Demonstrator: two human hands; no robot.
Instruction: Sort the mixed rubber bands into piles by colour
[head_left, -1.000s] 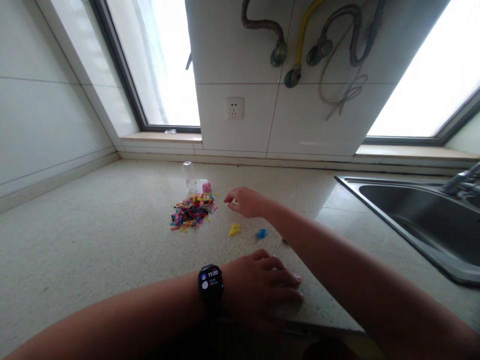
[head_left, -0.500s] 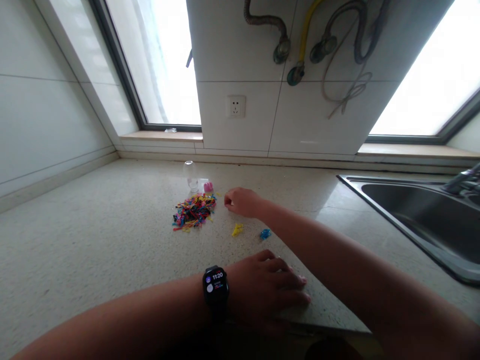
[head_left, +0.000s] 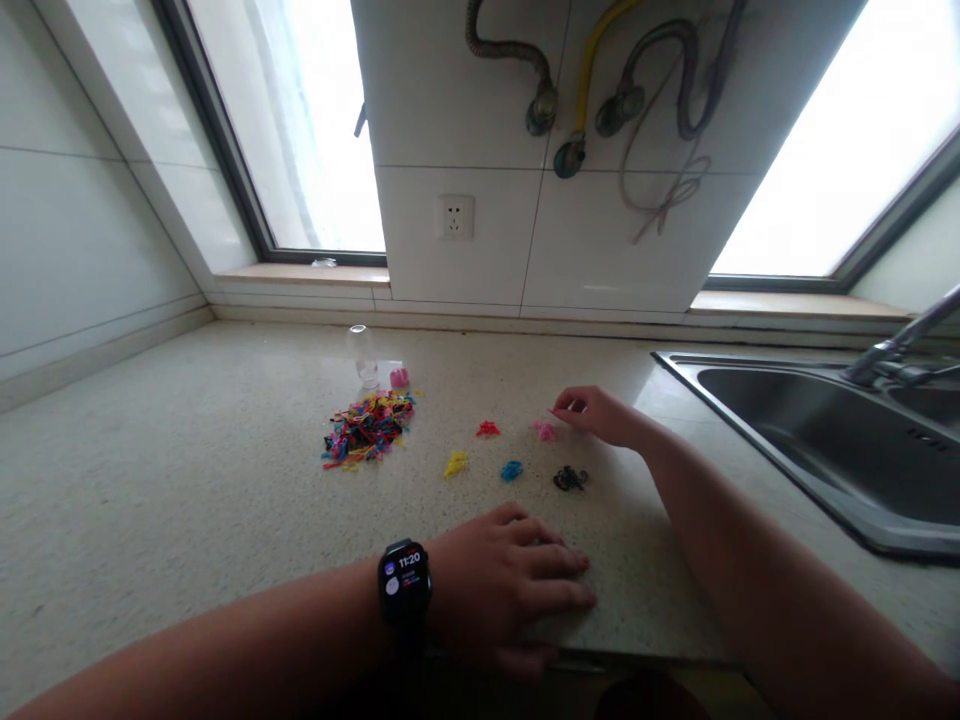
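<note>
My right hand (head_left: 589,414) is closed in a pinch just beside the small pile of pink rubber bands (head_left: 545,430). A thin reddish rubber band (head_left: 553,411) shows at its fingertips. My left hand (head_left: 517,585), with a black watch (head_left: 405,582) on the wrist, lies palm down near the counter's front edge, fingers spread and holding nothing. Beyond it are small piles of yellow bands (head_left: 455,463), blue bands (head_left: 511,470), black bands (head_left: 571,479) and red bands (head_left: 487,429). A large mixed heap of coloured rubber bands (head_left: 369,430) sits to the left.
Behind the heap stand a clear bottle (head_left: 364,358) and a pink cap (head_left: 399,377). A steel sink (head_left: 750,440) with a tap (head_left: 892,355) is set into the counter (head_left: 187,480) at the right. A wall socket (head_left: 454,217) and hoses are on the back wall.
My right hand has moved right, from beside the mixed heap to the pink pile. The red, pink and black piles now show. My left hand stays flat; the view has shifted slightly.
</note>
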